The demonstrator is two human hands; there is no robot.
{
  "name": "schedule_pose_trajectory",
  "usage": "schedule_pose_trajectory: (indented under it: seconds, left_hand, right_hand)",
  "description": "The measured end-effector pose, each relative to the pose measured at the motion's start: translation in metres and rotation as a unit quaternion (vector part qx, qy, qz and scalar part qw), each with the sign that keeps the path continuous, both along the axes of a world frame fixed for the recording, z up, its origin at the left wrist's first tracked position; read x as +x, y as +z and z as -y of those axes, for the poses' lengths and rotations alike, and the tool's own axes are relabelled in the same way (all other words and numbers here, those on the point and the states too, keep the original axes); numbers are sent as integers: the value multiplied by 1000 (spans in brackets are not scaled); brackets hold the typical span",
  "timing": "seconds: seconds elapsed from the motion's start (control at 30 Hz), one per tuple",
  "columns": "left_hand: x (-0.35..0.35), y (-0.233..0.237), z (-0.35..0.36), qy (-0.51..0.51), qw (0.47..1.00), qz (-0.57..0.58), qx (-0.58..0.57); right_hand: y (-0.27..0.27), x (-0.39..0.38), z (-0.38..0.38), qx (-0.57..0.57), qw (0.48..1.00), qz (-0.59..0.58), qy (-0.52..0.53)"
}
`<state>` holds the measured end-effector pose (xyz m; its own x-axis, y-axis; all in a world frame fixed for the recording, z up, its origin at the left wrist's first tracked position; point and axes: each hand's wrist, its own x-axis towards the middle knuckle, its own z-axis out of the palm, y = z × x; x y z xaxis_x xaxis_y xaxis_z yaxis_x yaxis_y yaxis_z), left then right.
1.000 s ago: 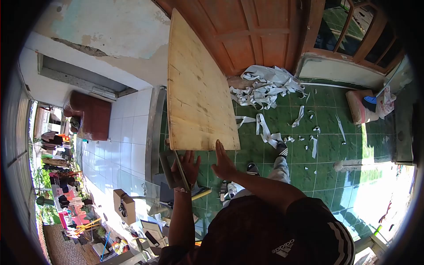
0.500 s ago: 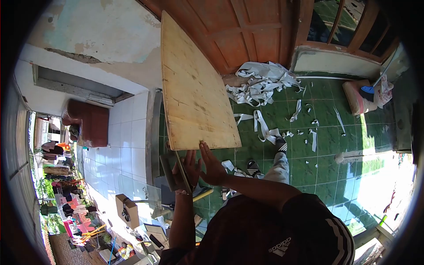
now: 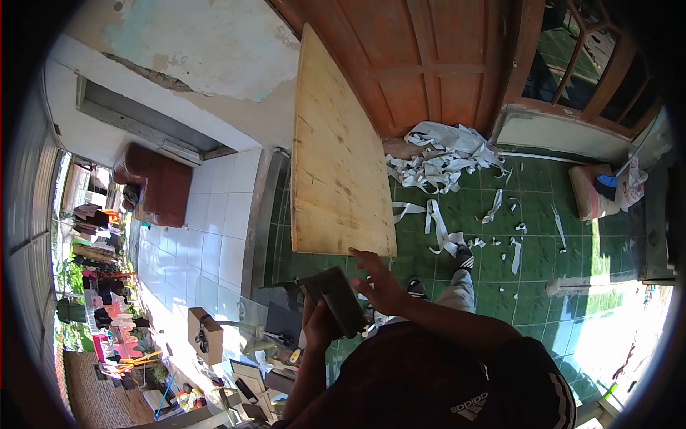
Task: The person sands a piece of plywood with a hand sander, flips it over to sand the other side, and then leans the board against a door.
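Observation:
My left hand [image 3: 319, 326] is wrapped round a dark grey-green rectangular slab [image 3: 341, 303], its broad face turned up. What the slab is I cannot tell. Just to the right, my right hand [image 3: 380, 284] is spread, with one fingertip at the lower edge of a large plywood board [image 3: 339, 179]. The pale board stands near the wall and door, its face marked with dark stains and scratches.
A heap of white torn strips [image 3: 450, 154] lies by the brown door [image 3: 421, 64], with scraps scattered over the green tiles [image 3: 471, 279]. A cardboard box [image 3: 205, 334], clear glass sheet [image 3: 239, 311] and brown armchair [image 3: 153, 184] are to the left.
The slab in my left hand has turned from edge-on to face up and moved right, away from the board. My right hand has drawn back, its fingers spreading apart.

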<state>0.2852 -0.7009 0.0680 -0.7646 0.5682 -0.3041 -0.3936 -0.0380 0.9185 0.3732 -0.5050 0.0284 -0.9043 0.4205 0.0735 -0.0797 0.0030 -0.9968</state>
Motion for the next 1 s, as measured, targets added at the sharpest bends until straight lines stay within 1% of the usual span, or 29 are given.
schedule_pose_trajectory:
  seconds: [0.07,0.1,0.13,0.2,0.3,0.4,0.5,0.57,0.6,0.7,0.8,0.83,0.9,0.93,0.97,1.0]
  left_hand:
    - [5,-4,-18,21,997,-76,-4]
    - [4,-4,-26,31,993,-114,-7]
    - [1,-5,-33,14,983,-177,-46]
    - [-5,-8,-46,-24,946,-298,-124]
    - [-6,-1,-64,-34,953,-281,-109]
    - [-3,4,-75,-28,934,-325,-143]
    - [-2,-1,-82,-6,927,-340,-158]
    - [0,-7,-90,16,906,-391,-162]
    - [1,-9,-93,27,894,-416,-164]
    - [-1,4,-99,33,941,-298,-159]
    - [-18,25,-88,-54,929,-331,-156]
    - [-29,31,-83,-36,894,-417,-159]
    - [-55,46,-71,4,802,-575,-162]
    - [-67,59,-67,71,754,-620,-204]
    - [-82,72,-66,138,699,-659,-241]
    - [-101,81,-64,154,692,-655,-262]
  right_hand:
    - [35,4,1,101,994,13,28]
    - [44,2,0,151,988,19,40]
    - [43,-2,1,132,991,10,31]
    - [39,-7,2,93,996,-4,7]
    - [42,-11,-13,75,996,-23,-32]
    - [40,-13,-25,130,991,-9,-9]
    - [49,-11,-29,251,962,101,-32]
    - [44,-18,-26,64,996,63,-17]
    - [42,-21,-23,-31,999,43,-9]
    - [46,-29,-13,-9,996,32,-84]
    - [35,-41,-15,-39,993,-2,-111]
    - [32,-46,-18,-61,991,-5,-118]
    - [25,-55,-28,-106,986,-11,-131]
    - [22,-59,-35,-106,984,0,-141]
    - [21,-63,-38,-131,980,16,-151]
    - [21,-68,-42,-155,974,31,-159]
